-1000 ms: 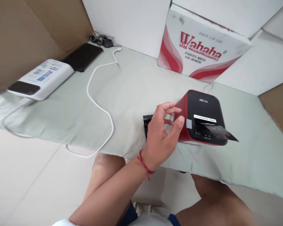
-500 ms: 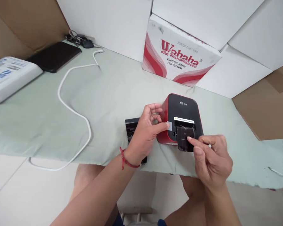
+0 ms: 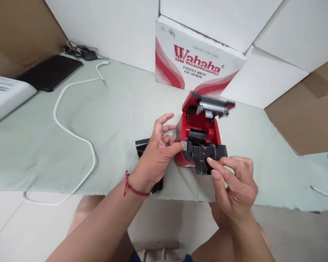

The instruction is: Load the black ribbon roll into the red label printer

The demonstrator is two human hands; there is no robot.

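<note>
A small red and black label printer (image 3: 199, 140) stands near the front edge of the cloth-covered table (image 3: 125, 109), its lid (image 3: 210, 105) swung up and back. My left hand (image 3: 155, 156) rests against the printer's left side, thumb on the grey side button, other fingers spread. My right hand (image 3: 233, 183) pinches the end of a black strip of label tape (image 3: 205, 160) that hangs from the printer's front. A black glossy packet (image 3: 144, 153) lies partly under my left hand.
A Wahaha water carton (image 3: 196, 62) stands right behind the printer, among white boxes. A white cable (image 3: 71, 134) loops across the left of the table. At far left lie a white device (image 3: 5, 96), a black flat case (image 3: 49, 72) and keys (image 3: 79, 51). Brown cardboard (image 3: 306, 116) sits right.
The printer's lid has popped open and swung back. My right hand came into view and took hold of the black strip at the front; my left thumb pressed the side button.
</note>
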